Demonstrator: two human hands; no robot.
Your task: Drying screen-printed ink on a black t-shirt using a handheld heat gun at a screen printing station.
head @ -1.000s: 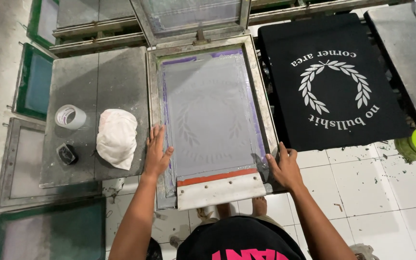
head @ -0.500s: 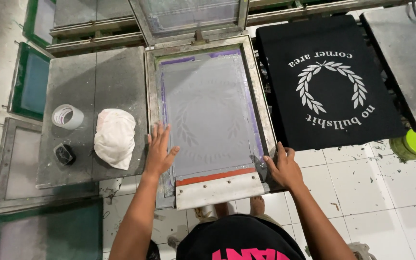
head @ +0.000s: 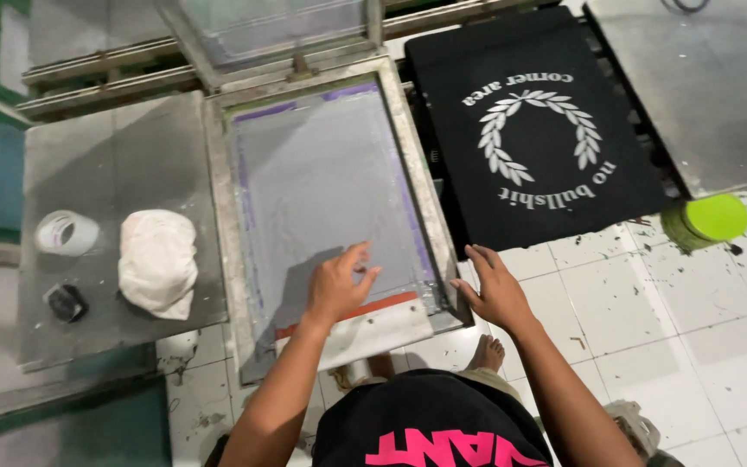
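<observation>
Now | left hand (head: pixel 336 290) fingers spread flat on screen frame (head: pixel 322 186), frame centre | right hand (head: pixel 496 294) fingers open at frame's lower-right edge | white rag (head: pixel 158 262) left | black printed shirt (head: pixel 533 130) upper right

Grey-mesh screen-printing frame with pale metal border and purple-taped edges (head: pixel 322 186) lies flat, just left of the black printed shirt (head: pixel 533 130). Orange-edged white squeegee (head: pixel 369 322) lies across the frame's near end, on the mesh, roughly parallel to that edge.
</observation>
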